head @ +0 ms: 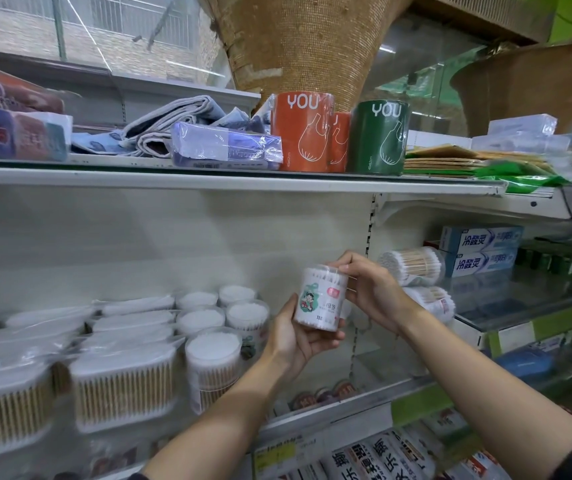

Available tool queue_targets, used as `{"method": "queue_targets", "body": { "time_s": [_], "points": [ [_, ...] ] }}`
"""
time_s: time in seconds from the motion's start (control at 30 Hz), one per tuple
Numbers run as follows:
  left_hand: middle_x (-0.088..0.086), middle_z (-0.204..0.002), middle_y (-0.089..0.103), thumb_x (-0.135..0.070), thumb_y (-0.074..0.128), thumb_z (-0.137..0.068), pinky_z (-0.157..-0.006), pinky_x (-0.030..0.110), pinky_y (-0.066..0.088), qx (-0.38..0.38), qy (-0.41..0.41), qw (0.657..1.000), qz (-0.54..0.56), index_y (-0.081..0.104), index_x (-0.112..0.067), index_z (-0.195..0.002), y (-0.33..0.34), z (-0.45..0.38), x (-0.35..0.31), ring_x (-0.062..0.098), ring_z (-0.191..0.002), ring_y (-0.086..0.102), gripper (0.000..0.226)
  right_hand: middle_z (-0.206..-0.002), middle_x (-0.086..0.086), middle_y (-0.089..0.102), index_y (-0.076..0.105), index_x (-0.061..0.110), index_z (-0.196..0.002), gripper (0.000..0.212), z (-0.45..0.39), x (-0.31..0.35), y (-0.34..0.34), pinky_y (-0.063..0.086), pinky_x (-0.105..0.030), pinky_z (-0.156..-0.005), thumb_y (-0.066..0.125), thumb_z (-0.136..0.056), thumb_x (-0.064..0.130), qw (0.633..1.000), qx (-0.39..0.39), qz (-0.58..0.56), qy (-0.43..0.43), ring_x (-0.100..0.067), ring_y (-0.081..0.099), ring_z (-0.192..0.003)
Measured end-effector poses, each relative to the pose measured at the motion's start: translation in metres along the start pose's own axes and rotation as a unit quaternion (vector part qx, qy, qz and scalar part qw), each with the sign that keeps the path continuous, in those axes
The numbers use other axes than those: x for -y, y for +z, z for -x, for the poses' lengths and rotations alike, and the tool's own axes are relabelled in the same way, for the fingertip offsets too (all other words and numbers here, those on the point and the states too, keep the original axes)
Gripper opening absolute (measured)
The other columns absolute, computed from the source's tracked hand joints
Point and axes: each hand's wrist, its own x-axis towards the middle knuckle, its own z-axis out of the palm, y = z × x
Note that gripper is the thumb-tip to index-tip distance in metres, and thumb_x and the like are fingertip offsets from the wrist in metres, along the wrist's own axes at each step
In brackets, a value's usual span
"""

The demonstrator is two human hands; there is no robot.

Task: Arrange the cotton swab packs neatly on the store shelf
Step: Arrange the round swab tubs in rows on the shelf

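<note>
A round clear tub of cotton swabs (pixel 320 297) with a cartoon label is held upright in front of the middle shelf. My left hand (pixel 295 336) cups it from below and behind. My right hand (pixel 369 289) grips its lid from the right, fingers curled over the top rim. Several more round swab tubs (pixel 213 355) stand in rows to the left, beside flat bagged swab packs (pixel 123 386). Two other swab tubs (pixel 412 265) lie on their sides to the right, one above the other.
The shelf board (pixel 346 407) below my hands has a bare stretch. Toothpaste boxes (pixel 481 251) sit at the right. On the upper shelf (pixel 208 178) stand orange (pixel 300 131) and green (pixel 379 138) bag rolls and folded cloths. Packaged goods fill the lower shelf.
</note>
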Motion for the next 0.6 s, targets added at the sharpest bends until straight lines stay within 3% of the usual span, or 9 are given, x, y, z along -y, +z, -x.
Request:
{"method": "queue_targets", "body": {
  "time_s": [0.47,0.6],
  "points": [
    [0.025,-0.077,0.066,-0.05,0.016,-0.098,-0.05,0.027,0.053,0.004,0.008,1.0,0.003,0.06,0.0,-0.1,-0.0029,-0.0023,0.0013,0.028,-0.056,0.064,0.067,-0.081,0.0,0.065,0.055,0.011,-0.076,0.011,-0.0037,-0.0028,0.0006,0.043,-0.024,-0.068,0.053,-0.069,0.019,1.0,-0.015,0.008,0.011,-0.011,0.057,-0.075],
    [0.024,-0.076,0.067,-0.057,0.018,-0.095,-0.048,0.026,0.053,0.032,0.008,0.999,-0.011,0.061,0.002,-0.096,-0.0038,-0.0029,0.002,0.026,-0.055,0.066,0.073,-0.077,0.001,0.061,0.058,0.015,-0.077,0.009,-0.0068,-0.0062,0.0035,0.044,-0.024,-0.068,0.058,-0.085,0.019,0.999,-0.046,0.01,0.025,-0.012,0.056,-0.073]
  ]
}}
